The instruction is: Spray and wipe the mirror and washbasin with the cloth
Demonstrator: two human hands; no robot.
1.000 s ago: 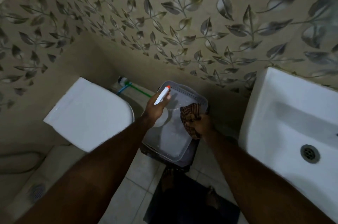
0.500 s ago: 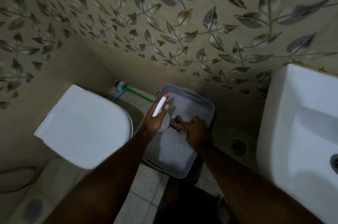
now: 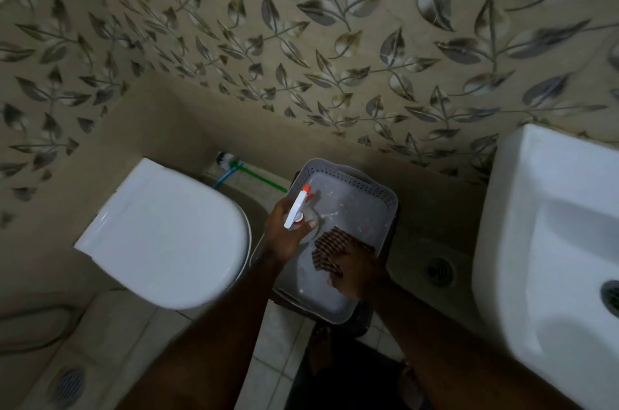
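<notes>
Grey basket (image 3: 385, 198) holds one cloth (image 3: 330, 250), one spray bottle (image 3: 296, 210), two hands.

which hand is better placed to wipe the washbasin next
Right, probably. The right hand already rests on the cloth in the basket, nearer the washbasin. The left hand holds the spray bottle.

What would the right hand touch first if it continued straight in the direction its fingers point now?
Probably the striped cloth, which the right hand already rests on inside the grey basket; depth is unclear.
</notes>
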